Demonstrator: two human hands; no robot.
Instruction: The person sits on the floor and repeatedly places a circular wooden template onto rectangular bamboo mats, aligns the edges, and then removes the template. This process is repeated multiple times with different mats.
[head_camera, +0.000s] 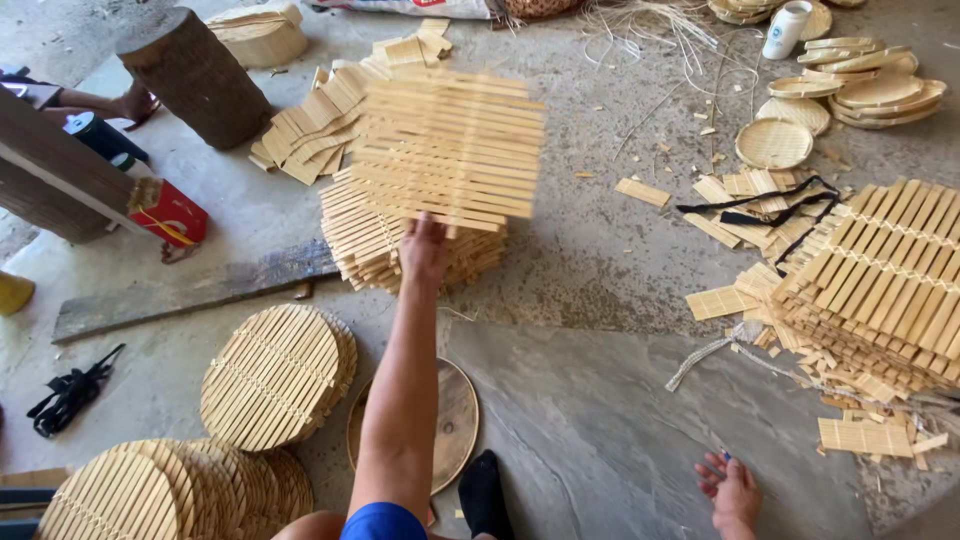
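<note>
The left hand (424, 250) had closed its grip on the lower edge of a square mat of pale bamboo slats (447, 148), holding it up, blurred, at twelve o'clock above a stack of matching square slat mats (372, 240) on the grey concrete floor (600, 400). The right hand (731, 490) lay at five o'clock, fingers spread open, perhaps with something small and blue at the fingertips. Round slatted bamboo discs (275, 375) were piled at eight o'clock, beside a round wooden board (458, 420).
</note>
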